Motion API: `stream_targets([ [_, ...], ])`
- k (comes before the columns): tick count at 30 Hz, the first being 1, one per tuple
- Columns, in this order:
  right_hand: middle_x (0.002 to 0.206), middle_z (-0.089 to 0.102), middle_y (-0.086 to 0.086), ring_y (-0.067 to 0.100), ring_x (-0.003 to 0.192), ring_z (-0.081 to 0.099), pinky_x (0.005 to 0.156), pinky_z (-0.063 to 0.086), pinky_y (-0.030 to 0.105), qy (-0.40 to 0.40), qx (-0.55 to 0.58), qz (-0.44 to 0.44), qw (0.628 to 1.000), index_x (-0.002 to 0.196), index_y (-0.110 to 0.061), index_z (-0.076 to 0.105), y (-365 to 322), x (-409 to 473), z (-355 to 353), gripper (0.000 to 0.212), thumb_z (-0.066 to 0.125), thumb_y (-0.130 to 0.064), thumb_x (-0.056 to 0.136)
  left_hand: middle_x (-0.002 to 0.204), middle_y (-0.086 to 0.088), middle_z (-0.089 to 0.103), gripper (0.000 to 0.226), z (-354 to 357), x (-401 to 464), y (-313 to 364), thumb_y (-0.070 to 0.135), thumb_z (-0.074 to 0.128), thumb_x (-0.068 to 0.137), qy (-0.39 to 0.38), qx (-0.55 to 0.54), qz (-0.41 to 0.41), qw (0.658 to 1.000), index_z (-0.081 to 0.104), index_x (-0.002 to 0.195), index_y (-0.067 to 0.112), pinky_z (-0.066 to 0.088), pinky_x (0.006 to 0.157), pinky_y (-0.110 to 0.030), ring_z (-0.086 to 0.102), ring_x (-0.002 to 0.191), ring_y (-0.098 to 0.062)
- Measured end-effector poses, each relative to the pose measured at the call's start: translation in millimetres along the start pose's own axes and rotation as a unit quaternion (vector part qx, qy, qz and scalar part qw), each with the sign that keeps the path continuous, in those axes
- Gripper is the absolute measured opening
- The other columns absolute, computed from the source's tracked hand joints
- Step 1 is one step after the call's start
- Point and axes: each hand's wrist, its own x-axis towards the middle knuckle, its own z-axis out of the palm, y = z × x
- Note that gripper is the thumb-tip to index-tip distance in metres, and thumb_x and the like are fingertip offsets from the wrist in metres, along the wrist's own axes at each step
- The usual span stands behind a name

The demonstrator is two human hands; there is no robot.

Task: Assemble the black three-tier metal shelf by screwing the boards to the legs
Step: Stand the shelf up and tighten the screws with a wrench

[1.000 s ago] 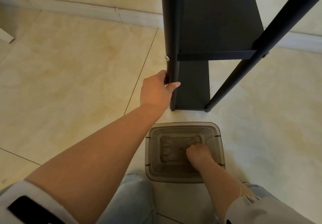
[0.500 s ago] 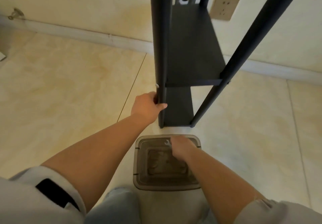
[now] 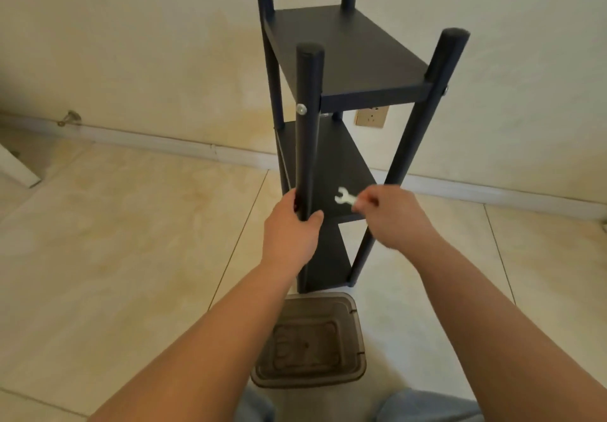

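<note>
A: Where do we find the shelf point(image 3: 331, 165)?

B: We see it standing upright on the tiled floor point(image 3: 131, 241), near the wall point(image 3: 131, 43), with three boards between four round legs. The top board point(image 3: 345, 50) sits just below the leg tops. A silver screw head point(image 3: 301, 109) shows on the near left leg point(image 3: 307, 132) at the level of that board.

A: What is the state of the left hand point(image 3: 290, 234)?

B: We note its fingers and thumb curled round the near left leg, at about the height of the middle board point(image 3: 341, 171).

A: And the right hand point(image 3: 392, 216)?

B: We see its fingertips pinching the end of a small pale wrench point(image 3: 345, 197). The open jaw of the wrench points left, in front of the middle board. The picture is blurred there, so we cannot tell whether the wrench touches the board.

A: What else lies close by?

B: A translucent brown plastic bin point(image 3: 310, 342) stands on the floor just in front of the shelf's feet, between our knees. A wall socket point(image 3: 371, 117) shows behind the shelf.
</note>
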Motion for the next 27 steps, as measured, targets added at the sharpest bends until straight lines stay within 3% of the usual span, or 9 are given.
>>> stream_targets([
  [6, 0.088, 0.063, -0.007, 0.004, 0.071, 0.057, 0.071, 0.049, 0.014, 0.151, 0.242, -0.002, 0.958, 0.111, -0.020, 0.068, -35.4, -20.9, 2.0, 0.023, 0.053, -0.025, 0.095, 0.126, 0.007, 0.060, 0.041, -3.1, -0.4, 4.6, 0.025, 0.057, 0.093, 0.077, -0.007, 0.060, 0.995, 0.050, 0.134, 0.024, 0.039, 0.088, -0.017, 0.056, 0.115, -0.009],
  [9, 0.095, 0.064, -0.008, 0.003, 0.078, 0.062, 0.079, 0.050, 0.016, 0.143, 0.347, 0.047, 0.926, 0.118, -0.022, 0.065, -42.1, -18.7, 7.1, 0.026, 0.053, -0.021, 0.095, 0.121, 0.007, 0.062, 0.039, -3.9, 7.1, -0.9, 0.025, 0.058, 0.093, 0.087, -0.004, 0.081, 0.993, 0.054, 0.132, 0.024, 0.040, 0.085, -0.015, 0.058, 0.110, -0.009],
  [11, 0.097, 0.062, -0.010, 0.003, 0.084, 0.065, 0.075, 0.049, 0.013, 0.126, 0.382, 0.069, 0.913, 0.120, -0.023, 0.064, -44.5, -15.2, 9.1, 0.027, 0.053, -0.017, 0.095, 0.119, 0.006, 0.063, 0.038, -3.4, 11.6, -3.5, 0.025, 0.059, 0.092, 0.078, -0.007, 0.080, 0.994, 0.055, 0.130, 0.023, 0.041, 0.084, -0.016, 0.059, 0.108, -0.009],
  [14, 0.095, 0.061, -0.012, 0.004, 0.084, 0.067, 0.066, 0.050, 0.010, 0.107, 0.401, 0.082, 0.906, 0.117, -0.021, 0.065, -45.4, -10.9, 10.6, 0.027, 0.055, -0.012, 0.093, 0.116, 0.006, 0.063, 0.037, -3.5, 16.2, -3.7, 0.026, 0.060, 0.091, 0.063, -0.003, 0.080, 0.995, 0.055, 0.128, 0.021, 0.039, 0.080, -0.012, 0.059, 0.106, -0.009],
  [19, 0.084, 0.065, -0.008, 0.004, 0.072, 0.067, 0.071, 0.054, 0.016, 0.097, 0.378, 0.074, 0.918, 0.093, -0.025, 0.061, -46.3, -7.0, 12.6, 0.015, 0.059, -0.010, 0.091, 0.108, 0.007, 0.062, 0.033, -5.8, 19.5, -5.5, 0.020, 0.060, 0.091, 0.042, -0.027, 0.107, 0.993, 0.057, 0.124, 0.018, 0.039, 0.078, -0.010, 0.057, 0.095, -0.008],
  [27, 0.098, 0.066, -0.006, 0.007, 0.074, 0.060, 0.070, 0.056, 0.021, 0.136, 0.303, 0.076, 0.940, 0.107, -0.018, 0.070, -47.3, -3.4, 7.7, 0.019, 0.063, -0.020, 0.090, 0.101, 0.011, 0.058, 0.028, -3.4, 17.4, 9.2, 0.017, 0.062, 0.089, 0.065, -0.057, 0.132, 0.987, 0.060, 0.117, 0.018, 0.038, 0.069, 0.005, 0.053, 0.081, 0.009],
])
